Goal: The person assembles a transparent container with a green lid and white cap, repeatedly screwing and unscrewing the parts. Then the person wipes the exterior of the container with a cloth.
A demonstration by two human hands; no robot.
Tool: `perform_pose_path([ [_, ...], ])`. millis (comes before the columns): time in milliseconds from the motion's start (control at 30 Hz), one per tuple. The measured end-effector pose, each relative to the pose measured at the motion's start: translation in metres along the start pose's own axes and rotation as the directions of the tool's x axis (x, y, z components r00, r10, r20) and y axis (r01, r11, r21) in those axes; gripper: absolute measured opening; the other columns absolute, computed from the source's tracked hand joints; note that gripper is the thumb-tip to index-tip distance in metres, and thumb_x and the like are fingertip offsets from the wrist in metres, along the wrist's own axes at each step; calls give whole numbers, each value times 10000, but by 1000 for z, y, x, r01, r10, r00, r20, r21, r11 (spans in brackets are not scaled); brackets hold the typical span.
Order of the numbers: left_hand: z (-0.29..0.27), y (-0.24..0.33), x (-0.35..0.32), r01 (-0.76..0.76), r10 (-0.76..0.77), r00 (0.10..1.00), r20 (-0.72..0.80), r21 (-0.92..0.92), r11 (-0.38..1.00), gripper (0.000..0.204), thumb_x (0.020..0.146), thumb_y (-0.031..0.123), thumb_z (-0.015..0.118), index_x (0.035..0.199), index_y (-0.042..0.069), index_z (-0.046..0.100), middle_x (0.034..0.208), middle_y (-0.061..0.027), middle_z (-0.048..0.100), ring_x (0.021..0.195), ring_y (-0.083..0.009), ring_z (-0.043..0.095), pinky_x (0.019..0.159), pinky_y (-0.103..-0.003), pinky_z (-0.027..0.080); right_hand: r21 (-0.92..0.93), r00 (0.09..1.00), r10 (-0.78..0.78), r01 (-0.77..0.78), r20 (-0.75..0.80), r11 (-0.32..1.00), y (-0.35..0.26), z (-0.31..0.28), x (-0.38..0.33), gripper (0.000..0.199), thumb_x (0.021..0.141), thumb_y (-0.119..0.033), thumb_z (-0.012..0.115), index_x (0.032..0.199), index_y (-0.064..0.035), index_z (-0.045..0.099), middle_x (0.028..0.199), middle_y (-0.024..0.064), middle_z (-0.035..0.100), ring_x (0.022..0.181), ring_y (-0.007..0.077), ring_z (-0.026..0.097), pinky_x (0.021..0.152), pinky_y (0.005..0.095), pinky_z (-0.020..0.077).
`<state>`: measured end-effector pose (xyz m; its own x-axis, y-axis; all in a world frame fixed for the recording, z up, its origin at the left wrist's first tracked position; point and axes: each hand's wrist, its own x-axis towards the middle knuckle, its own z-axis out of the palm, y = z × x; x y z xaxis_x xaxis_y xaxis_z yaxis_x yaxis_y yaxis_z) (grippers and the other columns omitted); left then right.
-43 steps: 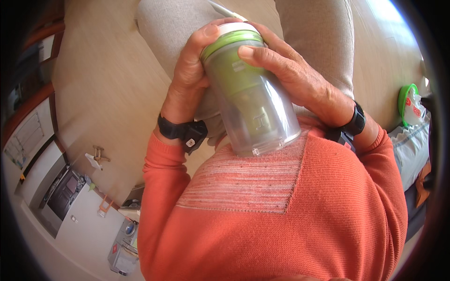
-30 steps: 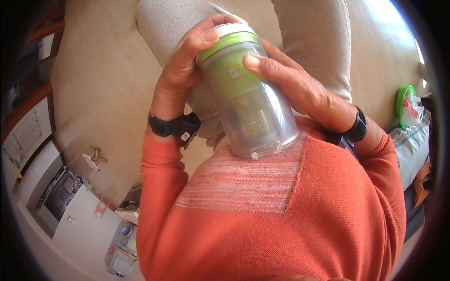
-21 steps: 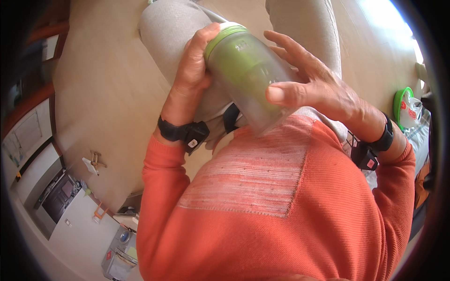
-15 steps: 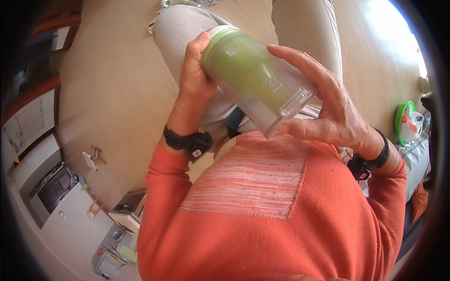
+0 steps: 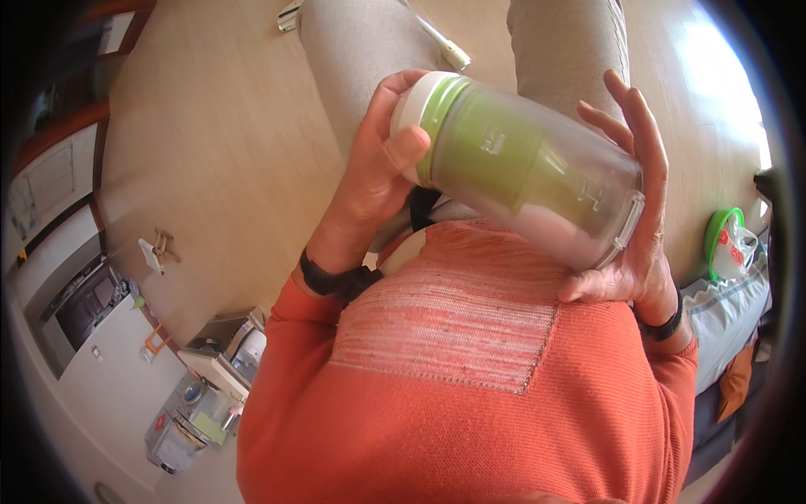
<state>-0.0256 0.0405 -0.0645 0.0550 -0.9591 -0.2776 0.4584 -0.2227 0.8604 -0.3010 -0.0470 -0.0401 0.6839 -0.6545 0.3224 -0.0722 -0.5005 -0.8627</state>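
Note:
A see-through plastic canister (image 5: pixel 525 172) with a green inner part and a white end ring lies tilted across my lap, above my orange sweater. My left hand (image 5: pixel 378 155) grips its white end, thumb on the near side of the ring. At the clear end, my right hand (image 5: pixel 651 218) cups the base, with the thumb below and the fingers stretched up past the far edge. The green part shows blurred through the cloudy wall; whether anything else is inside I cannot tell.
A pale rod (image 5: pixel 453 55) pokes out between my knees. On the right are a green basin (image 5: pixel 716 244) with a plastic bag (image 5: pixel 739 252) and an orange cloth (image 5: pixel 735 382). A small wooden stand (image 5: pixel 164 246) is on the floor at left.
The canister has turned closer to level and shifted right, its white end now fully in view. My right hand has moved round its base, and the pale rod now shows between my knees.

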Motion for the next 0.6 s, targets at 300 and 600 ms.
perform_pose_path([
  [300,-12,8,-5,135,-136,974,182,16,991,969,687,190,936,1502,73,426,1318,-69,564,1261,-219,544,1082,-357,450,197,958,249,-219,-140,956,11,29,-25,1287,765,-720,759,1640,-35,110,1660,253,212,1394,412,448,1097,560,423],
  [600,-9,-18,-9,154,-142,980,137,-78,985,980,650,139,932,1491,88,433,1292,-57,562,1226,-209,561,1072,-347,452,307,934,325,-269,-149,913,21,37,-38,1140,834,-689,715,1619,-56,184,1624,248,277,1433,399,398,1140,560,364],
])
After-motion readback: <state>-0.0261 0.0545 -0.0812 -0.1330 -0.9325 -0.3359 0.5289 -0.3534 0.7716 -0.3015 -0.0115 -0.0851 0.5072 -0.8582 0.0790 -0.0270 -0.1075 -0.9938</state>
